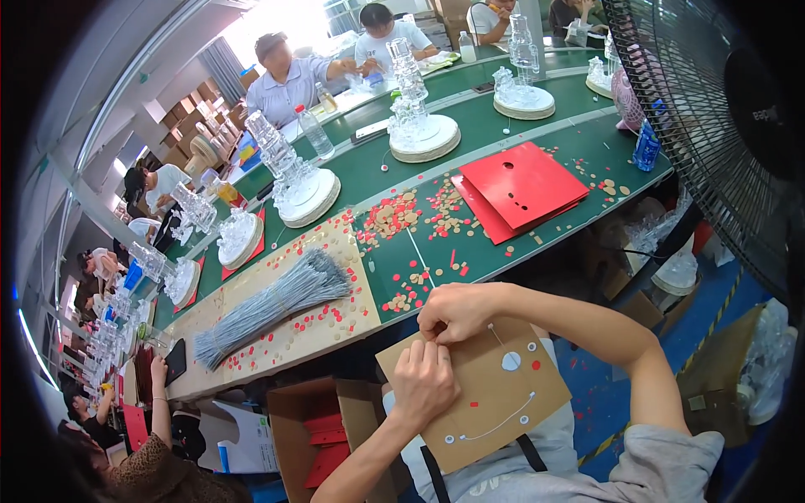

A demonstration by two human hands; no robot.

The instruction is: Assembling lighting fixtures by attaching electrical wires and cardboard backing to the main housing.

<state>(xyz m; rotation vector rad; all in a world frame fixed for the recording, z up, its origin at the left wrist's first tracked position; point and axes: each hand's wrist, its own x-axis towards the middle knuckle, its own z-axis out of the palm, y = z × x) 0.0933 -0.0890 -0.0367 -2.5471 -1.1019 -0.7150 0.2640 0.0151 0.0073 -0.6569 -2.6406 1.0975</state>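
Note:
A brown cardboard sheet (496,408) lies tilted across my lap. White round washers, a white cord (503,426) and a white disc (511,361) sit on its face. My left hand (426,381) is closed over the sheet's upper left part, fingers curled. Against it, at the upper edge, my right hand (464,312) is also closed, its fingertips pinched together near the left knuckles. Whatever lies between the fingers is hidden.
On the green table (470,267) ahead are red and tan cutouts (394,216), a bundle of grey wires (277,306) and red sheets (521,186). Clear plastic models (419,130) line the belt. A fan (713,126) stands at right; a box (289,427) holds red sheets. People sit nearby.

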